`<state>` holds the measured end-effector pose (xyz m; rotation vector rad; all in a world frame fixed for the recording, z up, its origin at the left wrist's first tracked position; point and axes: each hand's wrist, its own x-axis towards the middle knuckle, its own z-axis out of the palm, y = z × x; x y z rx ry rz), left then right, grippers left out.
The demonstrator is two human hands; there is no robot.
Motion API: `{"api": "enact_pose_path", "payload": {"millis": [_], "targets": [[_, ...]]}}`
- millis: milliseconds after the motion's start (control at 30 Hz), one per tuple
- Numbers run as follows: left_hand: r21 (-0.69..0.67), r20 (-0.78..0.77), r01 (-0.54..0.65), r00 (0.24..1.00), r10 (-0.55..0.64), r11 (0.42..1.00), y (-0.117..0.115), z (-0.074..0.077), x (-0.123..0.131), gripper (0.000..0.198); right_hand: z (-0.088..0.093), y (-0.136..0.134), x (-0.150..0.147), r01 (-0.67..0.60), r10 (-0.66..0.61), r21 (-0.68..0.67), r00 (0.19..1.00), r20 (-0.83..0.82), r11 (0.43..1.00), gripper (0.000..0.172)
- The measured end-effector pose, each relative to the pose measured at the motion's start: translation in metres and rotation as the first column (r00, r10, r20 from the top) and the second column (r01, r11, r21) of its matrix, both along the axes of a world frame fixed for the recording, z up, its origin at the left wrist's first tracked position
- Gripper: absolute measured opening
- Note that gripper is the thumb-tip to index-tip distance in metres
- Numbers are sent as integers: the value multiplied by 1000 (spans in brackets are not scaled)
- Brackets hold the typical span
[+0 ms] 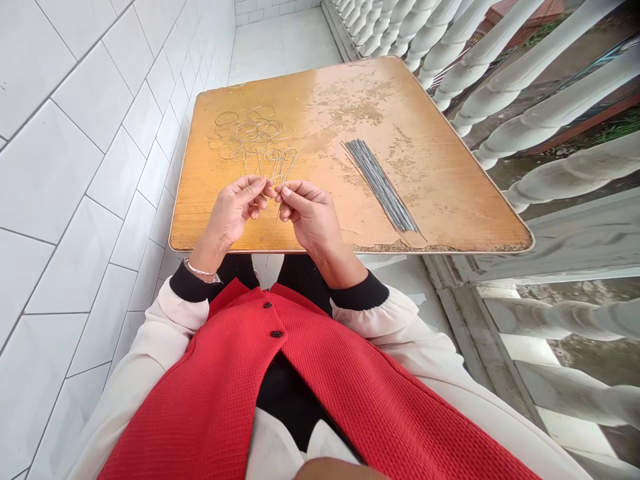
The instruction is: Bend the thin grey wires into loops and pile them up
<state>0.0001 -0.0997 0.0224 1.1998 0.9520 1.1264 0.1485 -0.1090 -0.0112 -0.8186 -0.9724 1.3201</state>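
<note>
My left hand (233,212) and my right hand (309,217) sit over the near edge of a worn wooden tabletop (440,180), fingertips meeting at the middle. Between them they pinch a thin bent wire (285,170), whose loop stands up and whose straight end drops below my fingers. Just beyond my hands lies a tangled heap of looped wires (250,133). A neat bundle of straight grey wires (381,187) lies to the right of my right hand, apart from it.
A white tiled wall (85,200) runs along the table's left side. White stone balusters (545,113) line the right side, beyond a strip of tiled floor (285,40). A metal bracelet (201,271) circles my left wrist.
</note>
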Motion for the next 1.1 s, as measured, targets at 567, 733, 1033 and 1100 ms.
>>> {"api": "enact_pose_path", "payload": {"millis": [567,733,1033,1100], "targets": [[22,125,-65,990,62,998,7,-16,6,21,0,-3,-5,-3,-2,70,997,71,998,26],[10,85,-70,994,69,998,6,-16,9,22,-1,-2,-3,10,-14,49,996,88,999,26],[43,-18,-104,994,105,994,-1,-10,1,19,-2,2,2,30,-31,24,998,53,999,16],[70,-41,-111,993,114,991,-1,-9,0,15,-1,2,2,16,-17,25,998,63,1000,17]]}}
